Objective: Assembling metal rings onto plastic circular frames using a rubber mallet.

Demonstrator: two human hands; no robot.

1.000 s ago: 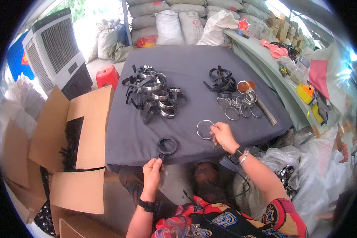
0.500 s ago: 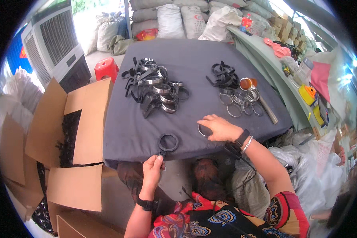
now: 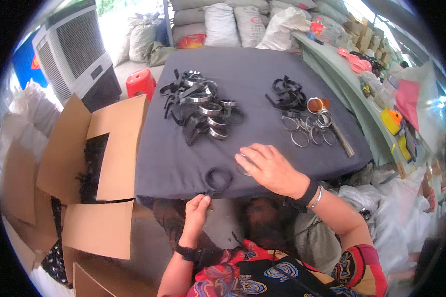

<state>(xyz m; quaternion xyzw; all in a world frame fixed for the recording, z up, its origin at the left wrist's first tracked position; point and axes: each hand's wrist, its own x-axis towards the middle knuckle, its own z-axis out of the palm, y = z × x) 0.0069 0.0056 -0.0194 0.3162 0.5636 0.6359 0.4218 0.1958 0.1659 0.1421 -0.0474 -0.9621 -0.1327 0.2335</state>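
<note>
My left hand (image 3: 197,214) is closed with thumb and finger on the short handle of a black ring (image 3: 218,178), held at the near edge of the grey cloth-covered table (image 3: 183,171). Just to the right, my right hand (image 3: 275,170) is palm down, its fingers on a thin metal ring (image 3: 243,169) that is partly hidden and blurred. Beyond my hands, at the left, lies a heap of black handled rings (image 3: 195,106), many with shiny metal bands. Farther right are black handled rings (image 3: 286,94) without visible bands and several loose metal rings (image 3: 300,138).
A metal rod (image 3: 343,140) and an amber round object (image 3: 318,105) lie beside the loose rings. Open cardboard boxes (image 3: 115,153) holding black parts stand at the left. A red stool (image 3: 140,83) stands behind them. A side bench (image 3: 332,64) runs along the right.
My right hand has moved closer to the black ring and turned flatter, bringing the metal ring with it. My left hand still grips the handle. The whole view has shifted slightly.
</note>
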